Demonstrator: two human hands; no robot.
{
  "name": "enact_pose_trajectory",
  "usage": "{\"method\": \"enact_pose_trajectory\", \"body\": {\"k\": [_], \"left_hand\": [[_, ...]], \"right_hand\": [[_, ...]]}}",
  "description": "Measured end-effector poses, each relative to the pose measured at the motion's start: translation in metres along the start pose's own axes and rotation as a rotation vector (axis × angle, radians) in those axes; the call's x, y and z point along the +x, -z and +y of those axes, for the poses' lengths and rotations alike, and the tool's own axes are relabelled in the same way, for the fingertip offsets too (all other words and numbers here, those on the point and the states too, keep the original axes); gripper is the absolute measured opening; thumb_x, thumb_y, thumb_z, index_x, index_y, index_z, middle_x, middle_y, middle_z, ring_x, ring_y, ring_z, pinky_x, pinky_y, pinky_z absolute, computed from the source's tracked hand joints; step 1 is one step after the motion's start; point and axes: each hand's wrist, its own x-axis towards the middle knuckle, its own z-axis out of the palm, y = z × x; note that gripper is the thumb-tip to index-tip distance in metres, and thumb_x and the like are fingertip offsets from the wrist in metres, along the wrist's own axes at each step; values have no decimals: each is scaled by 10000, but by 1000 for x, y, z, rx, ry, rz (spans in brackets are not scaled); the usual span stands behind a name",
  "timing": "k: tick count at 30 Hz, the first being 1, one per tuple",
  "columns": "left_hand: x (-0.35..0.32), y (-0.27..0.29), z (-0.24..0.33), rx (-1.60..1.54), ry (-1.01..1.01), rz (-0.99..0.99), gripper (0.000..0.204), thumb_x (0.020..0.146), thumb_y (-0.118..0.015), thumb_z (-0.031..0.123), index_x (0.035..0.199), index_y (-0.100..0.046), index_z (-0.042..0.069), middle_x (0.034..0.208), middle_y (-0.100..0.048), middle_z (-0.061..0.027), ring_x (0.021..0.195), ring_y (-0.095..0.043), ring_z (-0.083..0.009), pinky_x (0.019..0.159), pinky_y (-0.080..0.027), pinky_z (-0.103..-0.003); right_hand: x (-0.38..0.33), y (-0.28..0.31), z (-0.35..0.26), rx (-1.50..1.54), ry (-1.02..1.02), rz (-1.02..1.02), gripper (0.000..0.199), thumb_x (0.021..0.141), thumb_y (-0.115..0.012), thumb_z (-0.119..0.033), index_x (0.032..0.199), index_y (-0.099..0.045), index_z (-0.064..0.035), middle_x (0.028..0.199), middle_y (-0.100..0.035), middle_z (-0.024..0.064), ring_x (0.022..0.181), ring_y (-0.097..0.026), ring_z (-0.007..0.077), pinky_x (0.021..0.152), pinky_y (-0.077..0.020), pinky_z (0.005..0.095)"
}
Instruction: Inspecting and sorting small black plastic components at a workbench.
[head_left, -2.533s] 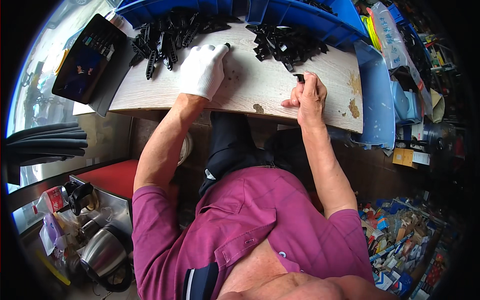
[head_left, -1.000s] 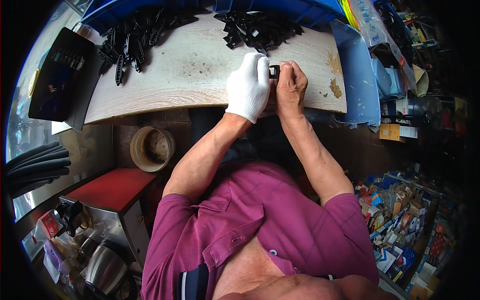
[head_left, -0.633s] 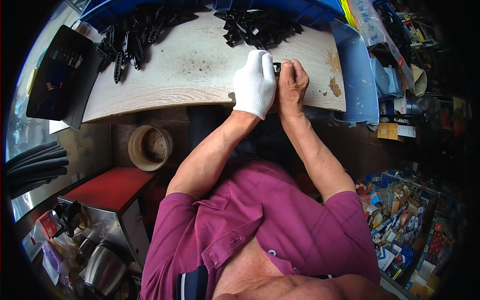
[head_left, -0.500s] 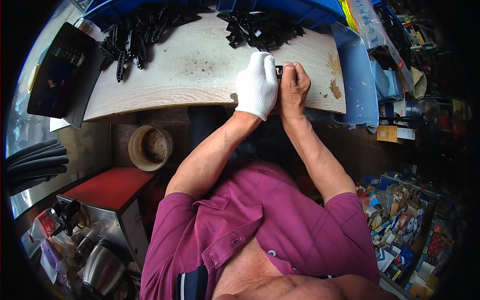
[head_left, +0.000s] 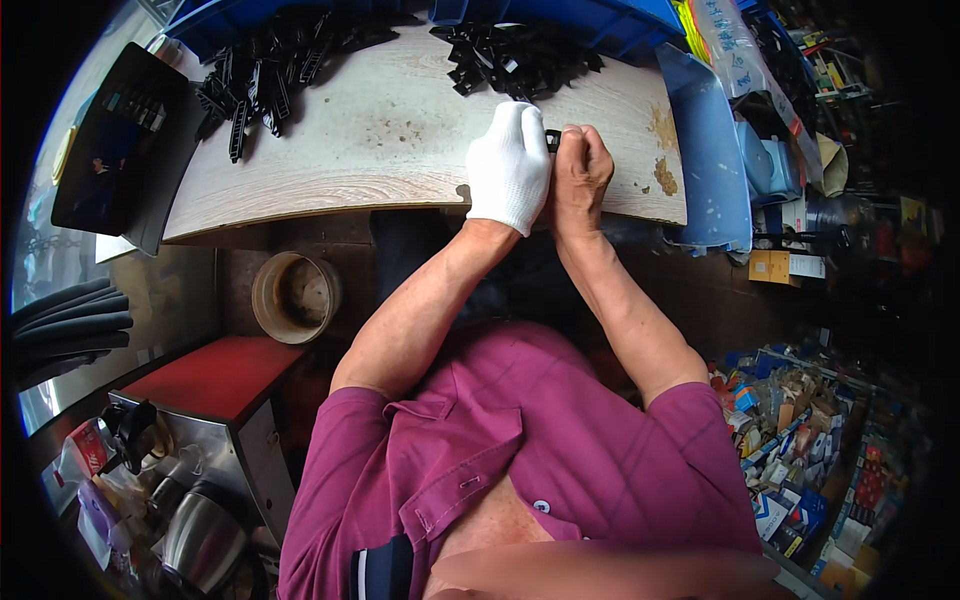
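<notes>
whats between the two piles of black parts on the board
Bare wood in the head view: the left pile and right pile sit apart on the wooden board.

Your left hand (head_left: 510, 165), in a white glove, and your bare right hand (head_left: 580, 175) are pressed side by side, both curled with fingers closed, while your bare forearms reach forward and converge from short magenta sleeves.

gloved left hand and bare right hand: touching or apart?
Touching. The head view shows the gloved left hand pressed against the bare right hand, no gap between, both closed around a small black part.
</notes>
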Motion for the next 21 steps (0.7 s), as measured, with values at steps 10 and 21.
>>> {"method": "enact_pose_trajectory", "body": {"k": [10, 21], "left_hand": [[-5, 14, -4, -64, -180, -53, 170, 981, -545, 155, 1090, -617, 47, 1102, -620, -171, 812, -670, -391, 698, -541, -446], [59, 60, -44, 463, -269, 10, 160, 881, -676, 254, 1003, -733, 167, 971, -704, -103, 924, -652, -337, 738, -563, -429]], "right_hand": [[2, 4, -19, 417, -439, -48, 276, 975, -542, -154, 724, -478, -61, 602, -459, -5, 492, -471, 120, 477, -400, 283], [79, 72, 12, 462, -746, 401, 338, 978, -530, -343, 856, -450, -38, 517, -348, 61, 422, -453, 194, 613, -632, 549]]}}
